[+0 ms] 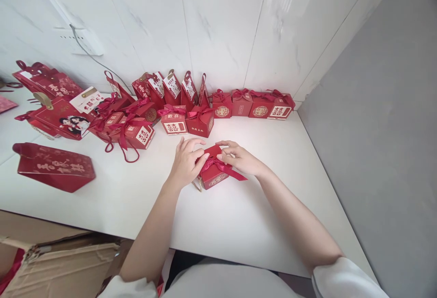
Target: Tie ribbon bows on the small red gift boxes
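A small red gift box (215,180) with gold print rests on the white table, a dark pink ribbon (221,166) tied over its top. One ribbon tail sticks out to the right, and a gold-coloured cord (197,185) shows at the box's lower left. My left hand (185,163) grips the box from its left side, thumb on the top near the ribbon. On the other side, my right hand (239,157) holds the box's upper right part between thumb and fingers. The far side of the box is partly hidden by my fingers.
Several finished-looking red boxes (175,121) with ribbons line the wall. A red bag-shaped box (56,166) lies on the left, near a pile of more red packages (64,118). A grey panel (375,129) borders the table's right edge; cardboard (68,270) sits below left.
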The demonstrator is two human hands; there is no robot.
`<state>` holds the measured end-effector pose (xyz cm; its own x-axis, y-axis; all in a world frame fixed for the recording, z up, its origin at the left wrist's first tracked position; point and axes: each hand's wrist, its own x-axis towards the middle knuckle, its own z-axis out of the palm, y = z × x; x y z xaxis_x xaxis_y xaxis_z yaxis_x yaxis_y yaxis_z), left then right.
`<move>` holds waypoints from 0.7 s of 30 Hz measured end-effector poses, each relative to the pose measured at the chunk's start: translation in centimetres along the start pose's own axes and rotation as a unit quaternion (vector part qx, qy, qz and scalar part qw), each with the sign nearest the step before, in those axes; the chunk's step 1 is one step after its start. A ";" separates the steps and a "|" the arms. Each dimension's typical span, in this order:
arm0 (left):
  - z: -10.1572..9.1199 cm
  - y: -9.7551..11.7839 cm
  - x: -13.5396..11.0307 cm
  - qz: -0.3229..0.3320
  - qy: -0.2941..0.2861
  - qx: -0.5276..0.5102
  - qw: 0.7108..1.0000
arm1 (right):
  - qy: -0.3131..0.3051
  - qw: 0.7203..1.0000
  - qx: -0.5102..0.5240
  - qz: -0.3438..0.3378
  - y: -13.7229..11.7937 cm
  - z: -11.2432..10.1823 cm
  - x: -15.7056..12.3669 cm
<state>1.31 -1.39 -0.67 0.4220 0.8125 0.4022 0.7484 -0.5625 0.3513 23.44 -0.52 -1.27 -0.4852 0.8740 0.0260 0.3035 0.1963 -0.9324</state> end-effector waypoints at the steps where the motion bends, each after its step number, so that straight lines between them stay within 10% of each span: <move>1: 0.1 -0.2 0.0 -0.001 -0.005 -0.014 1.000 | -0.003 1.000 0.007 -0.009 0.0 -0.1 -0.1; 21: 1.1 -1.7 0.0 -0.063 -0.006 -0.244 0.968 | -0.020 0.972 0.221 -0.077 4.3 0.6 0.7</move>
<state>0.63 -0.22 -2.21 0.3508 0.8798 0.3209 0.4644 -0.4610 0.7562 23.90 0.62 -5.50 -0.5304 0.8301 0.1717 -0.1535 0.1052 -0.9825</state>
